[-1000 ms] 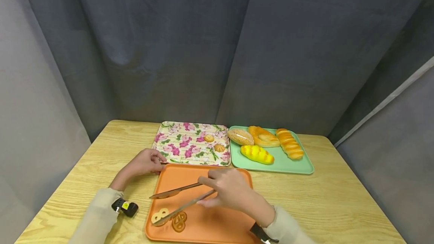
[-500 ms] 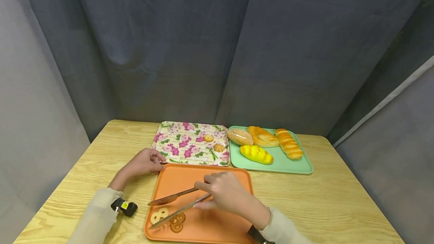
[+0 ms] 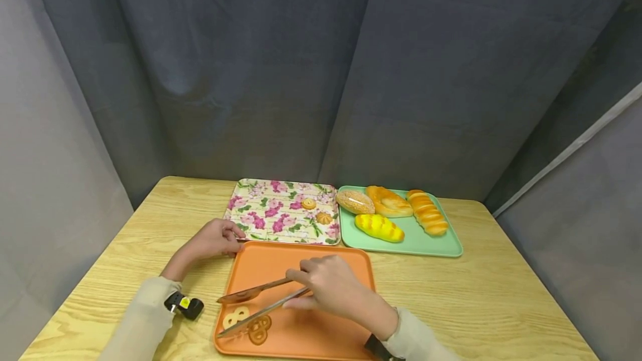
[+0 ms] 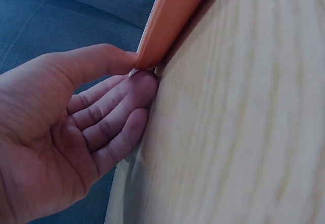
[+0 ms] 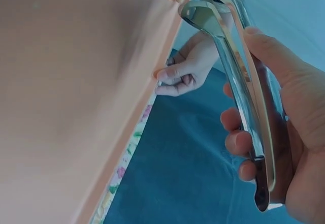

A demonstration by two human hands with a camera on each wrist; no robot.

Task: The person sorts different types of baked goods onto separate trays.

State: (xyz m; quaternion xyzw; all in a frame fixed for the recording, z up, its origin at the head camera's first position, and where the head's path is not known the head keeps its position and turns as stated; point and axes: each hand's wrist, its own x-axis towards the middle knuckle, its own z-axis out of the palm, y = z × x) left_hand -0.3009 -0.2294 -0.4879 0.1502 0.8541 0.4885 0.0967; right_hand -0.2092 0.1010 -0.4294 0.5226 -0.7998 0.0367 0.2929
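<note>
My right hand [image 3: 333, 286] grips metal tongs [image 3: 256, 304] over the orange tray [image 3: 321, 261]; in the right wrist view the tongs [image 5: 238, 76] run along my fingers [image 5: 238, 141]. The tongs' arms stand apart, the lower tip lying across two pretzel-shaped cookies [image 3: 247, 323] at the tray's front left. My left hand [image 3: 213, 240] pinches the tray's far left corner; the left wrist view shows the thumb and fingers [image 4: 127, 97] on the tray's rim [image 4: 167, 21].
Behind the orange tray lies a floral tray [image 3: 261, 205] holding two small cookies [image 3: 316, 210], and a green tray [image 3: 431, 247] with several bread rolls [image 3: 388, 210]. All rest on a wooden table [image 3: 501, 294] enclosed by grey curtains.
My right hand and the tongs have moved slightly toward me and left, the lower tip settling over the pretzel cookies. The left hand stays on the tray corner.
</note>
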